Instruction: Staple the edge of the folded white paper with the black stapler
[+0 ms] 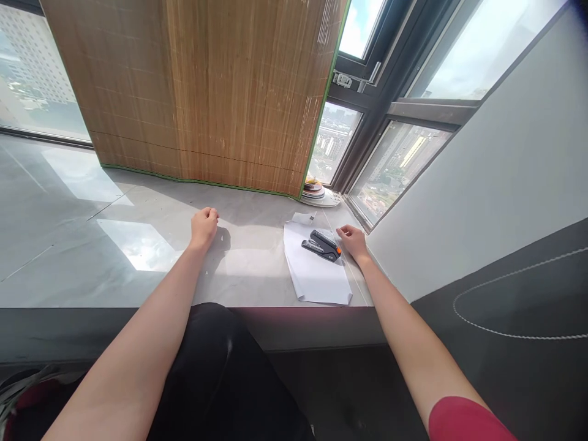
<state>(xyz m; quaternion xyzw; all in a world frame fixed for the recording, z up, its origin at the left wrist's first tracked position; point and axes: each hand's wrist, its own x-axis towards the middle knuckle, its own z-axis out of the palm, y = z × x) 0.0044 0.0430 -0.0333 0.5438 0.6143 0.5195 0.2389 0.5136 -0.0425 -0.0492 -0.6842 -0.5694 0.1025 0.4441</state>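
My left hand (204, 228) is curled into a loose fist above the pale stone sill (248, 263), with its shadow beside it. No object shows in its fingers. At the right, my right hand (353, 241) has its fingers bent and drawn together, and nothing shows between them. Just left of it lies a black stapler (322, 246) with an orange part at one end. The stapler rests on white sheets of paper (321, 278), apart from my fingers. A small clear packet or scrap (304, 217) lies at the far edge of the paper.
A bamboo blind (220, 92) with green edging hangs down to the sill. Behind its right corner sits a stack of plates (316, 193). Windows (390, 159) and a grey wall (496, 171) close off the right. A white beaded cord (505, 334) hangs there.
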